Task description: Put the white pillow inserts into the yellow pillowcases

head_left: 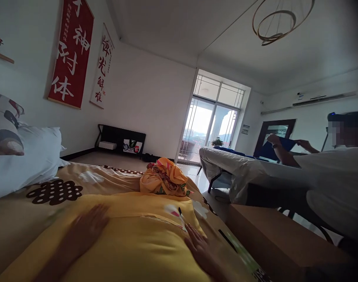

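A yellow pillowcase (132,239), plumped out and with a seam or opening running across its upper part, lies on the patterned bedsheet (108,178). On its left side rests my left hand (89,223), palm down and a little blurred, with fingers stretched out. My right hand (198,244) lies flat at the right edge, fingers extended beside a small printed flower. Neither hand grips the cloth. Just past the far edge sits a crumpled orange floral cloth (164,178). What fills the pillowcase is hidden.
White pillows (35,152) are piled at the left. To the right stand a cardboard box (278,231) and a plastic-covered table (243,166). Behind that table a person (334,176) holds up dark blue cloth (280,147). A low black shelf (120,137) stands by the far wall.
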A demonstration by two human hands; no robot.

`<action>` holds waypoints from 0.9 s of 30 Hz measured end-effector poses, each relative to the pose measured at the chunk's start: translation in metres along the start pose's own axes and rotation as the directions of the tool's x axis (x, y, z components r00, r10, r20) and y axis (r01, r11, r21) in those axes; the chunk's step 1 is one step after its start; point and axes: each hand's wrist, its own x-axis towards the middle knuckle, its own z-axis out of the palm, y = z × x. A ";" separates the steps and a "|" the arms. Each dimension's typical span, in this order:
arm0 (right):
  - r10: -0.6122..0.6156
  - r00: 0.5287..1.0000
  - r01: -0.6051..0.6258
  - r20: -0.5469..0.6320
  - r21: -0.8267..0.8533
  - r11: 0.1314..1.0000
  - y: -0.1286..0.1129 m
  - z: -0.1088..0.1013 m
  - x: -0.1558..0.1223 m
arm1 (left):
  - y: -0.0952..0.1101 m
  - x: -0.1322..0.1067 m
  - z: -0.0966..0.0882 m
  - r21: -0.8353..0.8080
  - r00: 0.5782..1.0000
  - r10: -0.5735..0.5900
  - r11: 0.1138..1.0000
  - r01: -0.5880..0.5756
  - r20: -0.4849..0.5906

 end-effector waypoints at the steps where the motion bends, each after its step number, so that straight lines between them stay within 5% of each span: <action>1: 0.023 1.000 -0.023 0.007 0.023 0.999 0.016 0.008 -0.007 | -0.018 -0.007 0.008 0.004 1.000 -0.007 1.000 0.007 -0.005; 5: 0.039 0.999 -0.038 -0.006 0.056 0.998 0.048 0.026 -0.035 | -0.061 -0.041 0.021 -0.102 0.998 -0.066 0.993 0.064 -0.014; 9: 0.094 0.992 -0.103 -0.080 -0.120 0.987 0.029 -0.007 -0.048 | -0.053 -0.059 -0.010 -0.145 0.987 -0.155 0.979 0.147 -0.050; 12: -0.038 0.981 -0.007 -0.190 -0.233 0.973 -0.017 -0.053 -0.047 | -0.010 -0.050 -0.055 -0.215 0.994 -0.099 0.973 0.088 -0.038; 14: -0.156 0.967 0.111 -0.201 -0.215 0.970 -0.056 -0.077 -0.043 | 0.034 -0.036 -0.087 -0.285 0.996 0.083 0.954 -0.087 -0.026; 17: -0.320 0.927 0.299 -0.198 -0.127 0.946 -0.105 -0.083 -0.034 | 0.100 -0.020 -0.111 -0.235 0.965 0.259 0.937 -0.261 -0.036; 19: -0.375 0.919 0.371 -0.118 -0.054 0.927 -0.114 -0.065 -0.029 | 0.122 -0.018 -0.104 -0.193 0.955 0.296 0.939 -0.285 0.030; 21: -0.399 0.917 0.399 0.024 0.004 0.917 -0.101 -0.035 -0.027 | 0.118 -0.025 -0.081 -0.179 0.944 0.302 0.944 -0.277 0.131; 24: -0.388 0.913 0.388 0.126 0.025 0.921 -0.048 0.008 -0.029 | 0.071 -0.046 -0.037 -0.172 0.948 0.248 0.961 -0.215 0.198; 27: -0.399 0.916 0.399 0.023 0.020 0.917 0.014 0.033 -0.040 | 0.012 -0.075 -0.008 -0.121 0.992 0.094 0.989 -0.084 0.080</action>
